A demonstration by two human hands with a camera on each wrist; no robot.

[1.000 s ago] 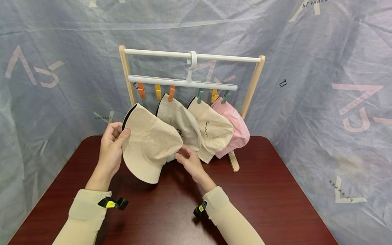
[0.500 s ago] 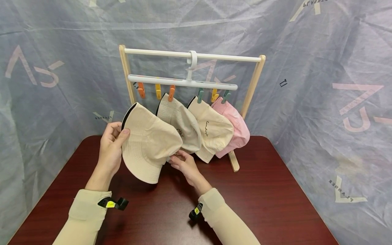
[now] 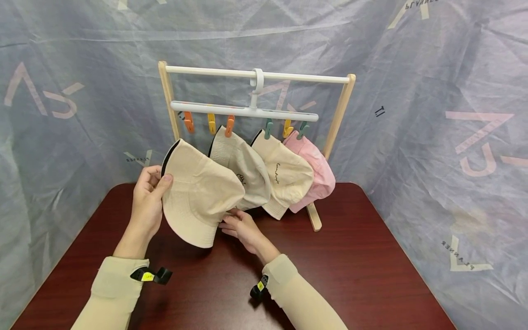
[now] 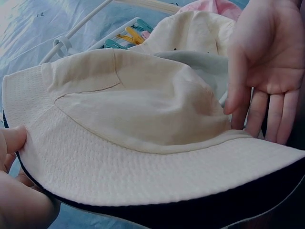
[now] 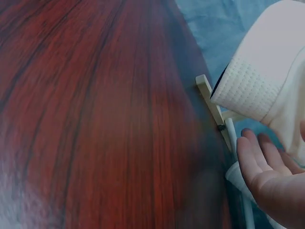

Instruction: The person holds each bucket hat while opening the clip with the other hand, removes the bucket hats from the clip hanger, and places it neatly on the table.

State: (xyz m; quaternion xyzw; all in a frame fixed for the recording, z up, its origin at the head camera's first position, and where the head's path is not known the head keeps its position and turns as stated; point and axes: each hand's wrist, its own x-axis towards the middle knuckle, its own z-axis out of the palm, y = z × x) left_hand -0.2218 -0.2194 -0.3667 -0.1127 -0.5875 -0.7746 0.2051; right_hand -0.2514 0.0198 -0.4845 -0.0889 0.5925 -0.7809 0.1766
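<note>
A cream bucket hat (image 3: 202, 192) with a dark lining is held up at the left of the head view. My left hand (image 3: 144, 197) pinches its brim, the thumb (image 4: 13, 139) on the outer face. My right hand (image 3: 247, 231) lies by the crown's lower side, fingers extended and partly behind the hat. Its palm faces the camera in the left wrist view. Behind hang a grey-green hat (image 3: 251, 172), another cream hat (image 3: 290, 176) with dark lettering, and a pink hat (image 3: 323, 176).
A wooden rack (image 3: 340, 114) with a white rod carries a white hanger (image 3: 243, 110). Orange (image 3: 188, 123), yellow (image 3: 211, 123) and green clips (image 3: 268, 129) hang from it; the two leftmost grip nothing. Below is a dark red tabletop (image 3: 350, 266), with grey cloth (image 3: 412, 137) around it.
My right hand has moved left and down along the cream hat's crown, its fingers now further under it. My left hand and the hat stay nearly in place.
</note>
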